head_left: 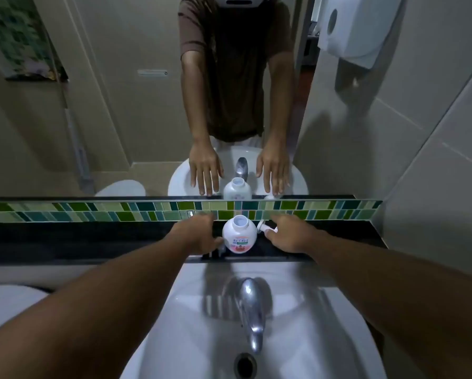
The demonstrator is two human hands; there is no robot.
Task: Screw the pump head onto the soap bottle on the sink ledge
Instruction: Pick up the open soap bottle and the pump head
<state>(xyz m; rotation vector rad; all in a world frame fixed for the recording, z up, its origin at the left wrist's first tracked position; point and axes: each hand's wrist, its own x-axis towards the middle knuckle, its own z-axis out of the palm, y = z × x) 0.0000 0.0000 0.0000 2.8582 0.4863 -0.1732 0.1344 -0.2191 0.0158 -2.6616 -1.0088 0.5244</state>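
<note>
- Sink basin [338, 324] sits closest to the camera, with the chrome faucet [249, 305] in the middle and the drain [245, 365] on the near side of the faucet.
- Both forearms reach over the basin, one on each side of the faucet, toward the dark counter [92, 236] behind it.
- Soap bottle [239, 234] stands upright on that counter, straight behind the faucet. White, round, label facing the camera, and its neck is wide open with nothing on it.
- Left hand [199, 233] is just beside the bottle, fingers loosely curled, thumb right at the bottle's side. Can't tell for sure whether it's actually touching or just about to steady it.
- Right hand [286, 232] is on the other side of the bottle, and its fingers are up against the pump head [264, 227], which is lying on its side on the counter just beside the bottle. Looks more like reaching for it than a firm pinch, so I wouldn't call it held.
- Progress, as far as I can judge: basically nothing done. Pump still needs picking up, its tube fed into the open neck, then the collar twisted tight while the other hand braces the bottle.
- Green tile strip [65, 212] runs behind the bottle, and the mirror [120, 105] above it shows both hands with fingers spread and fairly relaxed.
</note>
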